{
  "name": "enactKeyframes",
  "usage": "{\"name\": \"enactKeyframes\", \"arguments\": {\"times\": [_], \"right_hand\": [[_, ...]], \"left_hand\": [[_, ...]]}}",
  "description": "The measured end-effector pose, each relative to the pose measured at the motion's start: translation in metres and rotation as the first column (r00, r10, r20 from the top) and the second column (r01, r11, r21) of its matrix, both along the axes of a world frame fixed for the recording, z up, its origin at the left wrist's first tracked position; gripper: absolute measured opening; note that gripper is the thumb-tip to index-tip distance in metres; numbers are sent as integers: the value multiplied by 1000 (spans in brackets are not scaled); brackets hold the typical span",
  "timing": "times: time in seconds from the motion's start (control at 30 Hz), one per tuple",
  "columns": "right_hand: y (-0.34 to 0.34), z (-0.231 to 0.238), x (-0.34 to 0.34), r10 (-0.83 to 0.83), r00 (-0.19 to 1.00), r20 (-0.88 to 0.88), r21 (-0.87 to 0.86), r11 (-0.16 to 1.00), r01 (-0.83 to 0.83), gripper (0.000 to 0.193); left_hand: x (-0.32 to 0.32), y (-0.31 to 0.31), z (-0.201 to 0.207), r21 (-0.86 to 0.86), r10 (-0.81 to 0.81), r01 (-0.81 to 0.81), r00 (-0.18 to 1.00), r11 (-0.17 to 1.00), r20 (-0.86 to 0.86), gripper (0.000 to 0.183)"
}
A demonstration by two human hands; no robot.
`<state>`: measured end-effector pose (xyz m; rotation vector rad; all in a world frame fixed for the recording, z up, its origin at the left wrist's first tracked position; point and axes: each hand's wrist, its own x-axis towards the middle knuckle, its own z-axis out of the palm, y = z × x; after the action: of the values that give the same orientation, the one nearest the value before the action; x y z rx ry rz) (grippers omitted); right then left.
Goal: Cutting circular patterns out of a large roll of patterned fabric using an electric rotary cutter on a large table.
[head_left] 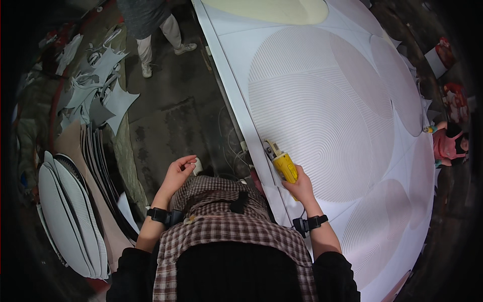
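My right hand (300, 185) is wrapped round a yellow handheld power cutter (285, 167), whose metal head (272, 147) points away from me. The cutter is at the near left edge of a large white sheet (241, 108) with round, finely ridged patterns (322, 146). Whether its head touches the sheet I cannot tell. My left hand (178, 173) hangs in the air left of the sheet, above my checked apron (221, 226). Its fingers are loosely bent and apart, and nothing shows between them.
Rounded pale panels (70, 216) and dark curved sheets (98, 151) stand on the left. Beyond them lie jagged grey-white scraps (95, 85). A person (151, 25) stands on the dark floor at the far left. Another person in pink (449, 145) is across the sheet. Cables (232, 146) hang by the table edge.
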<state>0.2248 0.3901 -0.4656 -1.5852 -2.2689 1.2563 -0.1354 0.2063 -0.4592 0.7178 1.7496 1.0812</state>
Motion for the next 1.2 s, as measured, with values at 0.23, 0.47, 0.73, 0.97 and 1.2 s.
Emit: {"name": "enactKeyframes", "arguments": {"times": [0.23, 0.47, 0.73, 0.97, 1.2], "right_hand": [[6, -12, -51, -121, 992, -36, 24, 992, 122, 61], [16, -2, -89, -206, 979, 10, 8, 979, 206, 65], [28, -2, -104, -286, 958, 0, 50, 957, 285, 61], [40, 11, -113, -250, 968, 3, 62, 966, 249, 59], [59, 17, -136, -255, 966, -39, 35, 966, 257, 60]], "left_hand": [[-35, 12, -9, 25, 16, -17, 999, 1000, 38, 30], [-76, 30, -10, -43, -122, 122, 993, 992, 4, 32], [-122, 95, 166, 500, 271, 202, 642, 842, -717, 62], [-125, 119, 228, 831, 646, -45, 653, 554, -395, 56], [-133, 90, 169, 588, 548, -243, 724, 772, -420, 61]]}}
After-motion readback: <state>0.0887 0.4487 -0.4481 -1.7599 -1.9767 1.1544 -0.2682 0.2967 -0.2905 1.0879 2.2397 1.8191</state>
